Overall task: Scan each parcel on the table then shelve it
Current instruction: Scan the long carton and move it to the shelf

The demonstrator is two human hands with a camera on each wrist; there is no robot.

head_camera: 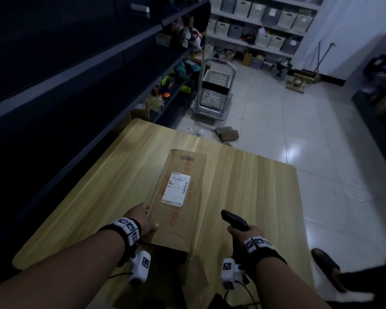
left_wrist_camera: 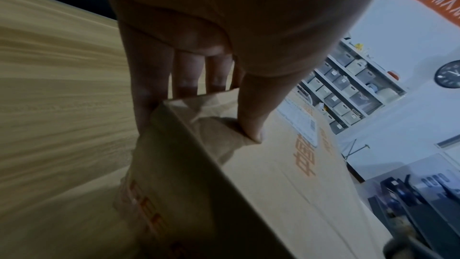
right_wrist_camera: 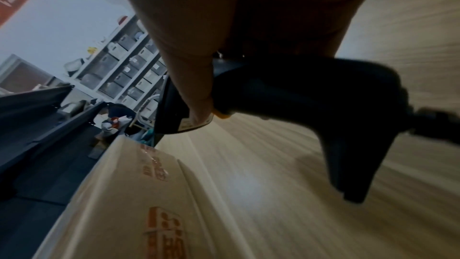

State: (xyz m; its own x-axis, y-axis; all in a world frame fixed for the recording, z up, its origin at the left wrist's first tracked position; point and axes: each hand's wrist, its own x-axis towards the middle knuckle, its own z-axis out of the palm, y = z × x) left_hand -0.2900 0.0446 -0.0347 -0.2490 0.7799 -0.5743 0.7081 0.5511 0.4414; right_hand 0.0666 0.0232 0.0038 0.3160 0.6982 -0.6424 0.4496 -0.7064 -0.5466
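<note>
A long brown cardboard parcel (head_camera: 178, 197) with orange print and a white shipping label (head_camera: 176, 189) lies lengthwise on the wooden table (head_camera: 250, 186). My left hand (head_camera: 140, 221) grips the parcel's near left corner, thumb on top and fingers down its side; the left wrist view shows the same parcel (left_wrist_camera: 286, 184) pinched by that hand (left_wrist_camera: 224, 86). My right hand (head_camera: 245, 234) holds a black handheld barcode scanner (head_camera: 233, 219) just right of the parcel, its head aimed forward. In the right wrist view the scanner (right_wrist_camera: 311, 101) hangs above the table beside the parcel (right_wrist_camera: 124, 194).
Dark metal shelving (head_camera: 76, 74) runs along the left of the table. A folding trolley with a basket (head_camera: 214, 90) stands on the tiled floor beyond, with small boxes (head_camera: 227, 132) near it. White shelves of bins (head_camera: 265, 23) line the far wall.
</note>
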